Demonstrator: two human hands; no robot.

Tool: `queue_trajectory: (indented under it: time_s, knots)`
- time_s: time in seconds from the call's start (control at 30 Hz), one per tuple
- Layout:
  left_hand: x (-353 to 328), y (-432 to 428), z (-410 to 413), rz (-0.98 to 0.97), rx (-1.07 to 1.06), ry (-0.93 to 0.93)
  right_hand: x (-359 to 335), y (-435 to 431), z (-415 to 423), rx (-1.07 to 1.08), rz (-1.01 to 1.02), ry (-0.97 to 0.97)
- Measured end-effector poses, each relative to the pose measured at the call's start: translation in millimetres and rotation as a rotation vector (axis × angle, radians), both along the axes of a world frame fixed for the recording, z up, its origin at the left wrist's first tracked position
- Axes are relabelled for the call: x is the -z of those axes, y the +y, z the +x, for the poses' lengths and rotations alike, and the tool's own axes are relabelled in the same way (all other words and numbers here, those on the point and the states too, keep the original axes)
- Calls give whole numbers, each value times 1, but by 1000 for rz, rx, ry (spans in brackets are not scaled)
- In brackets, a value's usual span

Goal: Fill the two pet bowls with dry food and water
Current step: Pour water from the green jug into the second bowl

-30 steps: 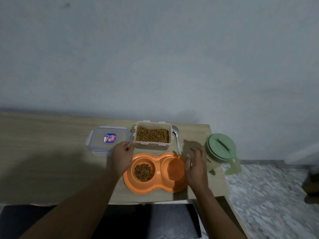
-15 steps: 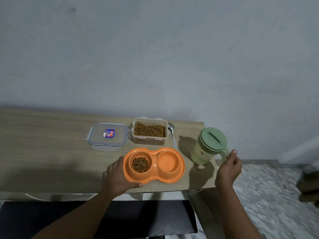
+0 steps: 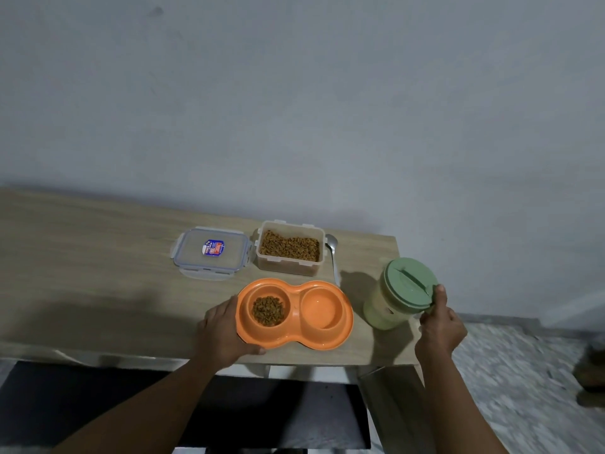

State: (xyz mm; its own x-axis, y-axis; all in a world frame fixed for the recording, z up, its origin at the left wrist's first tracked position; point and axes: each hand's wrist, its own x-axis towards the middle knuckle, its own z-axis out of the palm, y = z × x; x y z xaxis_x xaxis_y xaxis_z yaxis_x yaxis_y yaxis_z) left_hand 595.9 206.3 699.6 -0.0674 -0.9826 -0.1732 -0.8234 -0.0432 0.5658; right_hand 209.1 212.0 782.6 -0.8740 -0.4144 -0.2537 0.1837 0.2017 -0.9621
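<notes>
The orange double bowl [image 3: 294,314] sits at the near edge of the counter [image 3: 82,263], with dry food [image 3: 267,310] in its left well; whether the right well holds any water cannot be made out. The left hand [image 3: 222,332] grips the bowl's left rim, thumb curled along the near edge. Right of the bowl stands a pale green jug [image 3: 383,309] with a darker green lid [image 3: 409,285]. The right hand [image 3: 440,326] is curled at its far side, thumb tip against the lid's rim, hiding the handle. Behind the bowl is an open box [image 3: 289,249] of the same food. A clear lid [image 3: 211,252] lies left of the box, carrying a blue and red sticker [image 3: 213,248] too small to read. A spoon [image 3: 332,253] lies just right of the box, its handle end blurred.
</notes>
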Motion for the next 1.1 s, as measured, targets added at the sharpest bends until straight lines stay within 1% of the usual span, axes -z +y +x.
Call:
queue_trajectory:
  time_s: [0.23,0.6,0.9,1.1]
  knots:
    - [-5,1,-2,20,-9,-30,-4,26,1,-97,10,30]
    - [-4,3,-2,21,-25,-9,-32,42,18,-313,42,229]
    - [-7,5,-3,56,-44,25,-42,33,23,-450,178,373]
    - [-5,6,-2,58,-47,38,-45,25,30,-475,239,469]
